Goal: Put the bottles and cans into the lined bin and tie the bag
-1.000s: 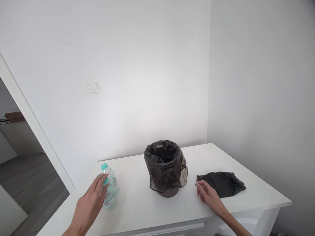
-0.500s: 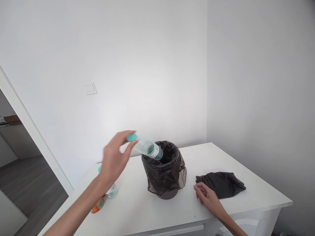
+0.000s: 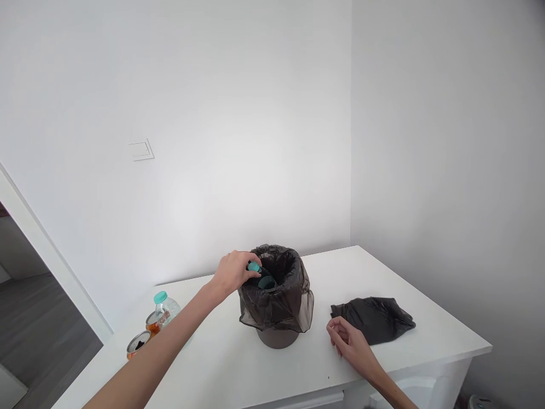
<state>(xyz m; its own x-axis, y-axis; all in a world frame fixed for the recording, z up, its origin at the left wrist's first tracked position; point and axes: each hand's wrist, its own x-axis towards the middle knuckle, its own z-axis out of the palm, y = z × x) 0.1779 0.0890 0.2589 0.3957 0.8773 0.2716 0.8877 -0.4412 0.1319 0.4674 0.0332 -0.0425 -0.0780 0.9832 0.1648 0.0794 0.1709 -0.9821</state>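
Left hand (image 3: 236, 270) gripping bottle (image 3: 267, 282) by cap (image 3: 254, 266), slanting down-right into bin (image 3: 277, 339), right hand (image 3: 349, 343) loosely open

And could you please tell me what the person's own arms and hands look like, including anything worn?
The left hand and right hand are ungloved, with slender fingers. The left forearm and right forearm are slim; no sleeve, watch or bracelet shows on their visible parts.

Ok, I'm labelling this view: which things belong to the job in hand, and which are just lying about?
In the job: left hand, held bottle, lined bin.

Seemingly just lying about: upright bottle, nearer orange can, farther orange can, black bag by the right hand.
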